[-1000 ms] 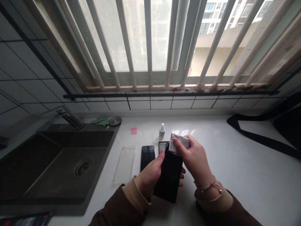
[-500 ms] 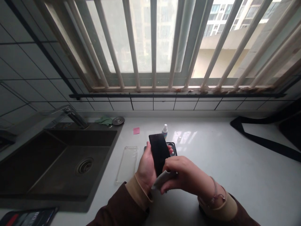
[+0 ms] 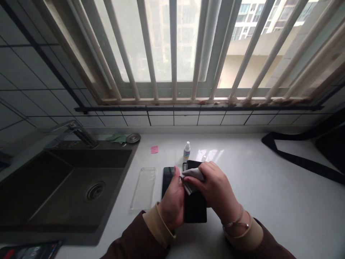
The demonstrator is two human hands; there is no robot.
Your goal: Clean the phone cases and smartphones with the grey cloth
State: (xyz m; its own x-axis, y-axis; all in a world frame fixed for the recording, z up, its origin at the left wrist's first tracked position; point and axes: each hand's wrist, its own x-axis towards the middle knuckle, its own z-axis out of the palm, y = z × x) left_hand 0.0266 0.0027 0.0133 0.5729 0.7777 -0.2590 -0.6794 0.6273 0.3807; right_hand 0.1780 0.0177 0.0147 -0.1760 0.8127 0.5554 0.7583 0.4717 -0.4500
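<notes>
Our L hand point(image 3: 172, 205) grips the black phone point(image 3: 195, 213); R hand point(image 3: 217, 185) pinches the cloth point(image 3: 197, 175). If we push too hard, phone cd slip.

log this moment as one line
left hand: holds phone | right hand: holds cloth over phone | counter: bottle, clear case, second phone

Observed on white, glossy tabletop point(image 3: 272, 205): clear phone case point(image 3: 142, 189); dark phone point(image 3: 167, 178), partly hidden, just beside; pink note point(image 3: 154, 149); upright white-capped bottle point(image 3: 186, 151); black strap point(image 3: 304, 162), far right.
</notes>
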